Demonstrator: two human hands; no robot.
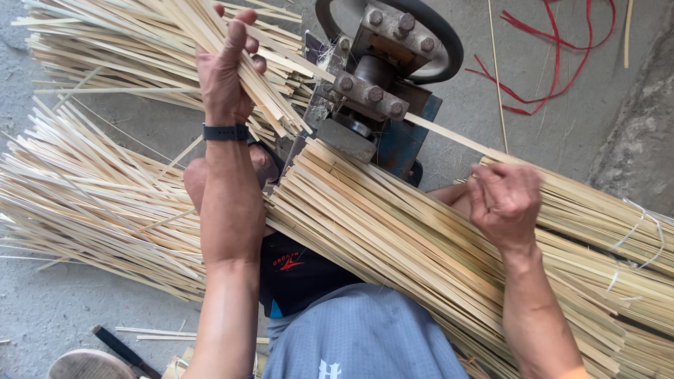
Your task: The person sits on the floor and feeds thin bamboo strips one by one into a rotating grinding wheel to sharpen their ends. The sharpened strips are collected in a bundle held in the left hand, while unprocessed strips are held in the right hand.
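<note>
You are looking down over your lap at heaps of pale bamboo strips. On the left, a loose pile of strips (84,203) is lying fanned across the concrete floor (42,309). Your left hand (223,70) is reaching up, its fingers (235,38) closing around a handful of strips (267,77) above the grey metal machine (375,88). One thin strip (449,135) is sticking out of the machine toward your right hand (504,203), which is curling shut, seemingly pinching it, over a thick bundle (393,238) resting across your knees. Those fingers are working close to the rollers and could get nipped; splintery edges could cut your palm.
</note>
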